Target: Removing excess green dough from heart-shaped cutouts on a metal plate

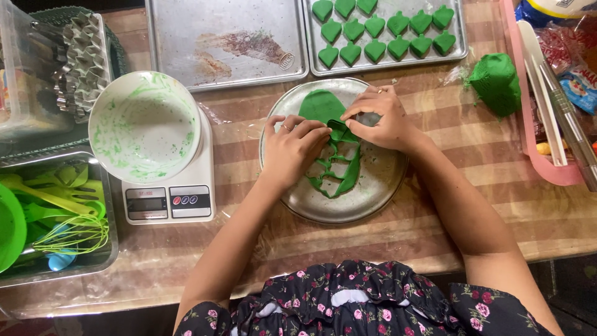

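A round metal plate [379,186] lies in front of me with a flattened sheet of green dough [321,104] on it. The sheet's near half shows several cut-out holes. My left hand [292,146] and my right hand [380,118] meet over the dough, pressing a small metal cookie cutter [339,129] into it. Both sets of fingertips rest on the cutter. A ring sits on each hand. A baking tray [457,55] at the back right holds several green cut-out dough shapes [375,50].
An empty, stained baking tray [186,68] lies at the back. A dough-smeared white bowl [144,124] stands on a kitchen scale [169,200]. A green dough lump [496,81] sits right. Cutters [84,59] and a bin of green utensils [59,218] are left. Pink tray [553,171] at right.
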